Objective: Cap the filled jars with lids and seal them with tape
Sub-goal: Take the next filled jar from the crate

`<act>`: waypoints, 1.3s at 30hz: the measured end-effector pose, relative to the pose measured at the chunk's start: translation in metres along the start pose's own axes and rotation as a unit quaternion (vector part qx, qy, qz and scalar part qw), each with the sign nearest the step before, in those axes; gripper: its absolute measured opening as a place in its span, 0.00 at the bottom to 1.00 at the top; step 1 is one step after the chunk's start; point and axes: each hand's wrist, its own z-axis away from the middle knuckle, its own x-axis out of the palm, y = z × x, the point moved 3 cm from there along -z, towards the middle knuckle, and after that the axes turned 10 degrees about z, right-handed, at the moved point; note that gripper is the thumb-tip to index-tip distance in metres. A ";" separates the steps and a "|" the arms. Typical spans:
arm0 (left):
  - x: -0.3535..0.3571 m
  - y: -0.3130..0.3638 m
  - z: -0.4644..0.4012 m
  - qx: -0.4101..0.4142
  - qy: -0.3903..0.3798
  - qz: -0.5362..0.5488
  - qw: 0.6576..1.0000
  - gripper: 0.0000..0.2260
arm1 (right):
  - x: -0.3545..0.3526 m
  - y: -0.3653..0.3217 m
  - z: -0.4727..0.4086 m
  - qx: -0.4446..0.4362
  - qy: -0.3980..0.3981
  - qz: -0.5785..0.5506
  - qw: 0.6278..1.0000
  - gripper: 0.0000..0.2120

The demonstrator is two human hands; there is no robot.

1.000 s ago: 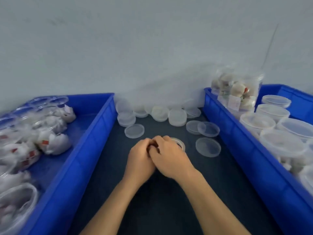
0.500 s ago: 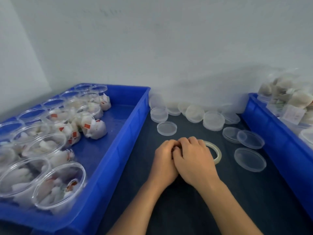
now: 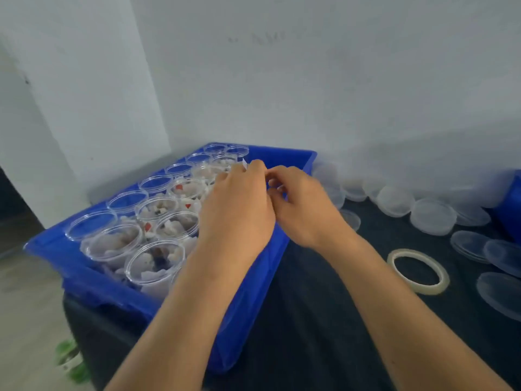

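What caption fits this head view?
Both hands, left and right, pinch a tape strip over a blue bin of open filled jars.

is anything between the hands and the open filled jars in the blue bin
Nothing visible does. Both hands, left and right, are above the blue bin, right over the open jars. The left hand pinches a small clear strip, likely tape. The tape roll lies off to the right.
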 end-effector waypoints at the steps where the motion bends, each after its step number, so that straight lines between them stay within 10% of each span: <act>1: -0.003 -0.014 -0.007 -0.012 -0.027 -0.030 0.999 0.14 | 0.011 -0.001 -0.008 -0.008 -0.022 0.036 0.999 0.16; 13: 0.042 -0.115 -0.079 -0.069 -0.242 -0.074 0.965 0.27 | 0.101 -0.008 -0.083 -0.015 -0.208 0.289 0.934 0.28; 39: 0.019 -0.034 -0.097 0.061 0.024 0.039 0.997 0.08 | -0.011 0.009 -0.087 -0.075 0.028 0.294 0.952 0.04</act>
